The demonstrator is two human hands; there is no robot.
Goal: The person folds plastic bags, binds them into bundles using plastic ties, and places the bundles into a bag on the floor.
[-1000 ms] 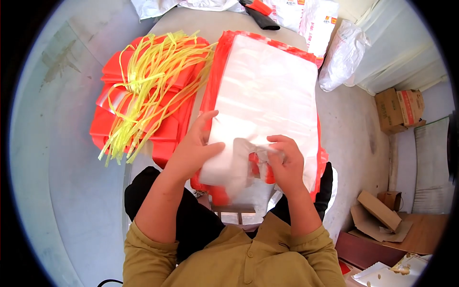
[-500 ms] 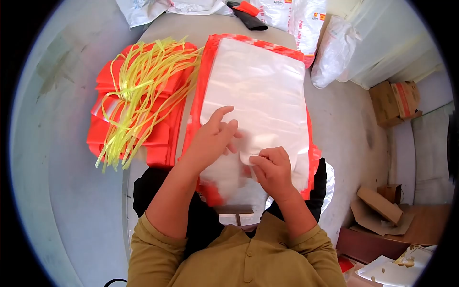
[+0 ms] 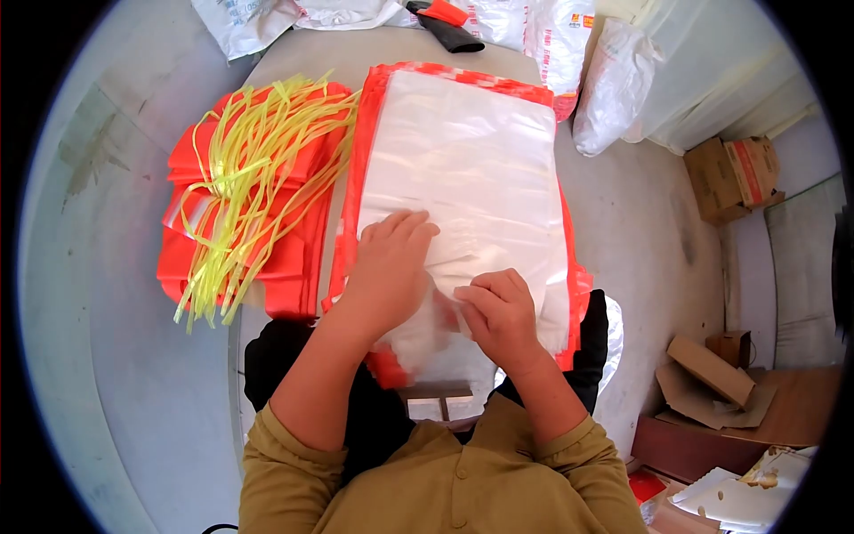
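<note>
A stack of white plastic sheets or bags (image 3: 467,151) with red edges lies on the table in front of me. My left hand (image 3: 391,262) rests palm down on its lower left part, fingers close together. Near the lower middle, my right hand (image 3: 500,311) pinches a bit of the thin white plastic between thumb and fingers. Between the hands the plastic is blurred and hangs over the near edge. To the left, yellow ribbon-like strips (image 3: 233,191) lie across folded red bags (image 3: 298,240).
White printed sacks (image 3: 560,49) and a black and red item (image 3: 449,27) lie at the table's (image 3: 356,55) far edge. Another white sack (image 3: 616,89) stands at the right. Cardboard boxes (image 3: 725,182) and an opened carton (image 3: 716,383) are farther right.
My left hand has gone from raised, spread fingers to lying on the stack. My right hand keeps its pinch near the lower middle. The whole view has shifted slightly.
</note>
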